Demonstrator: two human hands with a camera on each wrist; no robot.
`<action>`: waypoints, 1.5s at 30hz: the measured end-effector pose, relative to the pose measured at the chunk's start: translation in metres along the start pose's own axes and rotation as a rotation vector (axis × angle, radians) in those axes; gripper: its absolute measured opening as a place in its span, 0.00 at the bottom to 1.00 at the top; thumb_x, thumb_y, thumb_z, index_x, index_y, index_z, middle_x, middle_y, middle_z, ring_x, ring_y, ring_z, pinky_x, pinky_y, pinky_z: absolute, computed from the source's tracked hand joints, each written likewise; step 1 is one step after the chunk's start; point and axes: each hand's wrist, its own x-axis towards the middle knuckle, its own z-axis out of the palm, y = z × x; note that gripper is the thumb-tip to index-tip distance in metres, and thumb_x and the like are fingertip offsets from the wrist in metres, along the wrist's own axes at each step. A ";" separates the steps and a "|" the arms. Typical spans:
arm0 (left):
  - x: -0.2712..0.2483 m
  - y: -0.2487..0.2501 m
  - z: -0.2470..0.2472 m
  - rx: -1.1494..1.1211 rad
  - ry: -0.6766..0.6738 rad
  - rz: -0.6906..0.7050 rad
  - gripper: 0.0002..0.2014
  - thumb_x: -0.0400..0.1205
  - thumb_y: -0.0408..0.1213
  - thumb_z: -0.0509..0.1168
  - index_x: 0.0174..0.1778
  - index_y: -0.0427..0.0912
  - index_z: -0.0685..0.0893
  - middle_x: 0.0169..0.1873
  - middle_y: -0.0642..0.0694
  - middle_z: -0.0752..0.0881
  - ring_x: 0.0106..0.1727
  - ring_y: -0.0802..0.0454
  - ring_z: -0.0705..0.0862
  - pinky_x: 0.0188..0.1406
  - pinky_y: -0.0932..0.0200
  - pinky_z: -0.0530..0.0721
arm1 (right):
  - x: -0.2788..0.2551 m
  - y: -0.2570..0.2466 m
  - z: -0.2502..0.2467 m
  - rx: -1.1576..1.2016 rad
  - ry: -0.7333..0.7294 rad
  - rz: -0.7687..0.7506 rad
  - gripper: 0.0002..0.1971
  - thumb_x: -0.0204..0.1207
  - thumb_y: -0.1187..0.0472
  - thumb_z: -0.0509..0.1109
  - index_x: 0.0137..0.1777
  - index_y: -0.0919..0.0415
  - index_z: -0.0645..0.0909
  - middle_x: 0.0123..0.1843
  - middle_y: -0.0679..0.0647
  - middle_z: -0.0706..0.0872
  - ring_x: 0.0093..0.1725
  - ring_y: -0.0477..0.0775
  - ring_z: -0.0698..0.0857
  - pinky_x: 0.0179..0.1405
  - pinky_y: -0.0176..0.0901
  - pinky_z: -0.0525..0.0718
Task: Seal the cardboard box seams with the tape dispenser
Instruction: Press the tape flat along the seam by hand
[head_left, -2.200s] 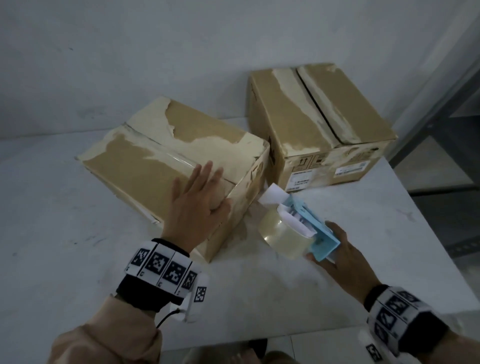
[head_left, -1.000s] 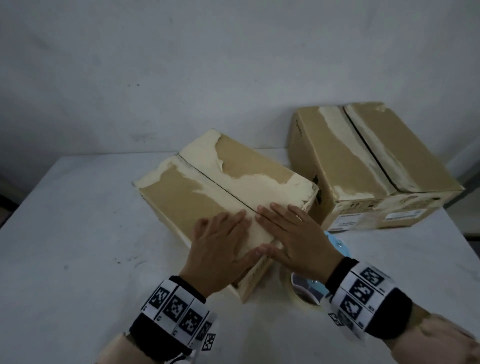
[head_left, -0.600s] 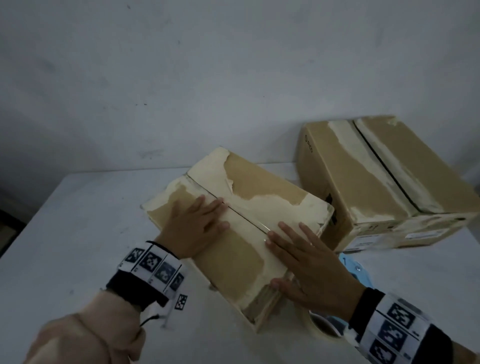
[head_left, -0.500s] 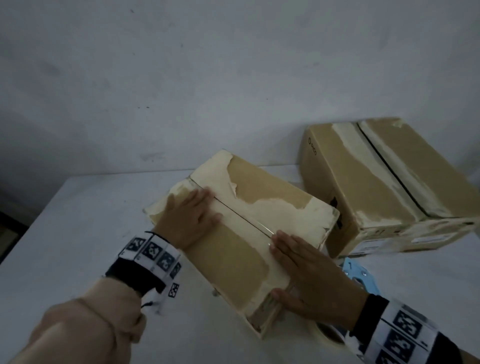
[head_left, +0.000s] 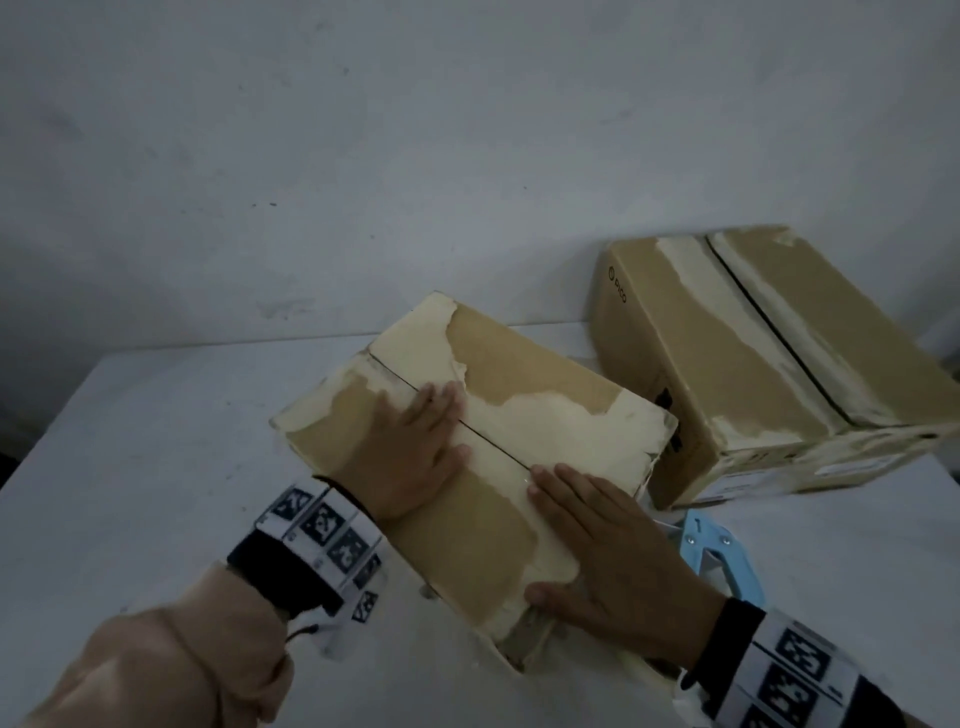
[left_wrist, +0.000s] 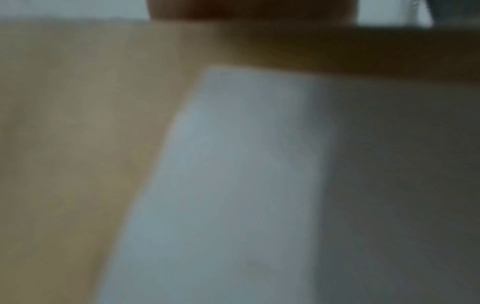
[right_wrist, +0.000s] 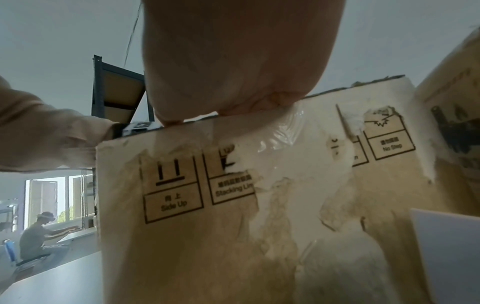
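Since half a second ago the left hand (head_left: 410, 457) has slid along the top of the nearer cardboard box (head_left: 540, 374) from its far-left corner toward the middle, and its fingertips now lie at the centre seam (head_left: 493, 441). The right hand (head_left: 602, 566) has stayed at the near right end of the box, barely shifted. Two seconds ago that hand carried the tape dispenser (head_left: 722, 556); it now lies on the white bench (head_left: 130, 467) just right of the box and beside the right wrist, gripped by neither hand.

Both hands lie flat with straight fingers, palms pressing down on the box top, one on each side of the seam. The right thumb reaches the near top edge of the box, where the right wrist view shows clear tape (right_wrist: 283, 131) wrinkled over the end face below the palm (right_wrist: 233, 57). That face carries printed "Side Up", "Stacking Limit" and "No Step" marks. The box top is torn, pale patches showing where the brown surface has peeled.

A second cardboard box (head_left: 769, 364) stands to the right, close to the first, its centre seam a dark open line. The left wrist view is too blurred to tell more than brown cardboard and a pale surface.

In the right wrist view another person (right_wrist: 39, 236) sits at a table far behind.
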 end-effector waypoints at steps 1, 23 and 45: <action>-0.007 0.011 0.004 0.007 0.010 0.051 0.46 0.66 0.62 0.20 0.81 0.46 0.37 0.82 0.51 0.37 0.83 0.54 0.37 0.79 0.41 0.37 | 0.001 0.000 0.000 -0.001 0.012 -0.001 0.41 0.75 0.28 0.46 0.74 0.61 0.68 0.76 0.56 0.71 0.75 0.51 0.61 0.76 0.36 0.43; -0.047 0.044 0.017 0.030 0.131 0.114 0.45 0.66 0.53 0.19 0.82 0.47 0.50 0.83 0.54 0.50 0.83 0.60 0.47 0.80 0.45 0.40 | 0.028 -0.008 0.022 -0.181 0.265 -0.015 0.32 0.71 0.38 0.52 0.63 0.61 0.77 0.61 0.57 0.87 0.59 0.59 0.86 0.57 0.56 0.83; -0.063 0.043 0.057 -0.057 0.564 0.197 0.18 0.74 0.40 0.55 0.54 0.46 0.86 0.53 0.50 0.89 0.55 0.53 0.87 0.59 0.53 0.77 | 0.041 -0.015 0.031 -0.156 0.427 0.105 0.29 0.84 0.49 0.44 0.57 0.68 0.83 0.60 0.64 0.86 0.59 0.64 0.85 0.65 0.52 0.67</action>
